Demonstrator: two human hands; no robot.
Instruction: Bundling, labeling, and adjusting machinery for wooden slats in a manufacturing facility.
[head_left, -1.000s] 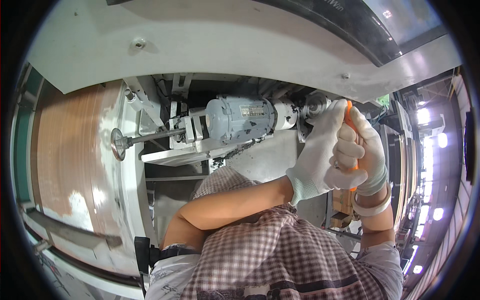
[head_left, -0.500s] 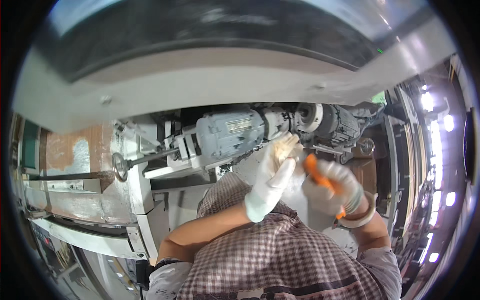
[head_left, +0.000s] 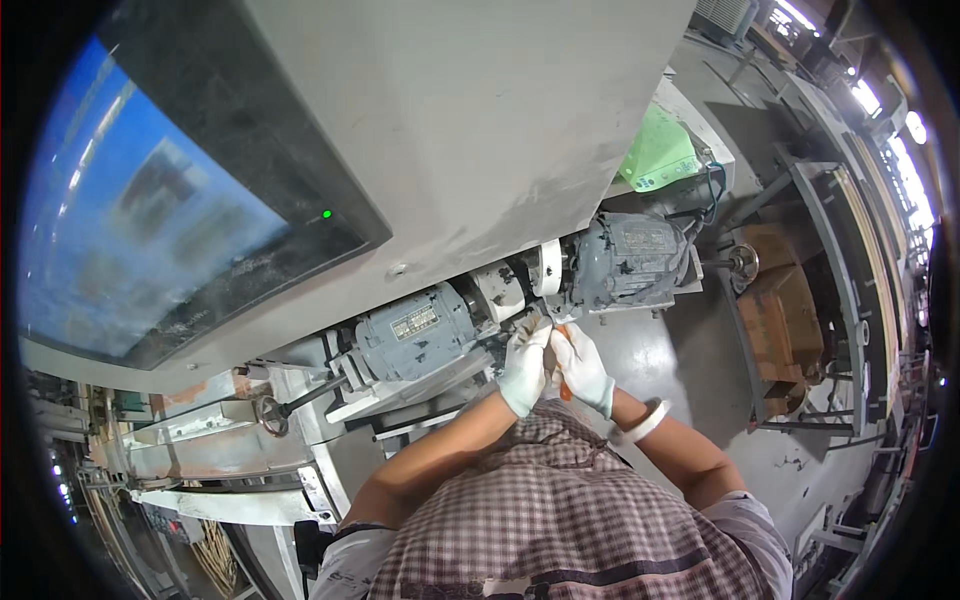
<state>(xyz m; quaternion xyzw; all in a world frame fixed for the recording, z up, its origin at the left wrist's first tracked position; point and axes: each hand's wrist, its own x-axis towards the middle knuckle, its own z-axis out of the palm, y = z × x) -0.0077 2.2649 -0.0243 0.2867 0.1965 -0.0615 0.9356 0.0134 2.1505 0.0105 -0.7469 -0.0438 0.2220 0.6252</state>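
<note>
The left hand point(head_left: 524, 370) and right hand point(head_left: 584, 370), both gloved, are together. The right hand is clamped on an orange tool point(head_left: 566, 391), in front of the gap between two grey motors point(head_left: 416, 330); whether the left hand grips anything cannot be told.

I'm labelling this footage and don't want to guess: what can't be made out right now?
All in the head view:
- Orange tool: middle hidden by the right hand.
- Left hand: too small to tell whether it holds anything.
- Screen: image blurred.
- Green item: partly hidden behind the grey panel.
</note>
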